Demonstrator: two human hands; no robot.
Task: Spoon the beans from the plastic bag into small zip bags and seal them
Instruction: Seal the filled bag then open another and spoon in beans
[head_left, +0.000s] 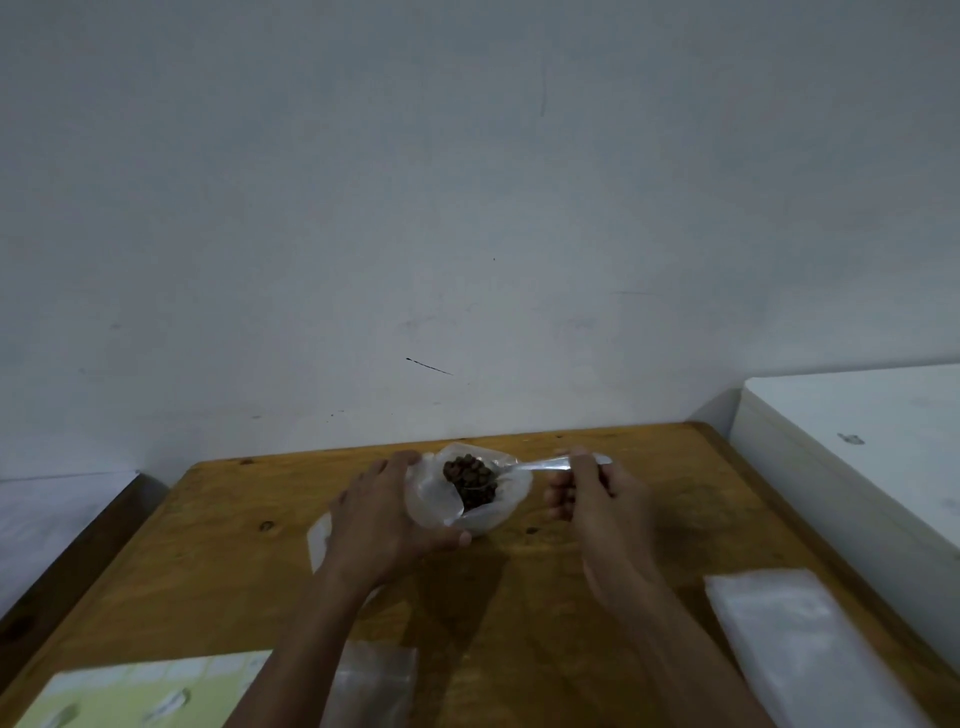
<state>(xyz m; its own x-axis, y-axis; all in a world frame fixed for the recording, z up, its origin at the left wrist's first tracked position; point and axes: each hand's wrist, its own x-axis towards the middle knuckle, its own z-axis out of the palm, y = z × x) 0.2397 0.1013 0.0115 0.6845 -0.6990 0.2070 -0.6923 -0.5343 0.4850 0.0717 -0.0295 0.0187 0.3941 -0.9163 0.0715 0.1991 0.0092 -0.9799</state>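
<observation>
Spoon is dipping into the bean bag, and a spill is the risk.

Left hand (384, 514) fingers are curling round the plastic bag (467, 493), holding its mouth open; right hand (592, 499) fingers are pinching the spoon (524, 466), its bowl among the beans (470, 480) between both hands. If the soft rim is sagging, beans could be scattering.

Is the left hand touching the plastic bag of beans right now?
Touching. The head view shows the left hand cupped round the plastic bag, its fingers and thumb against the bag's left and lower sides with no gap.
</observation>
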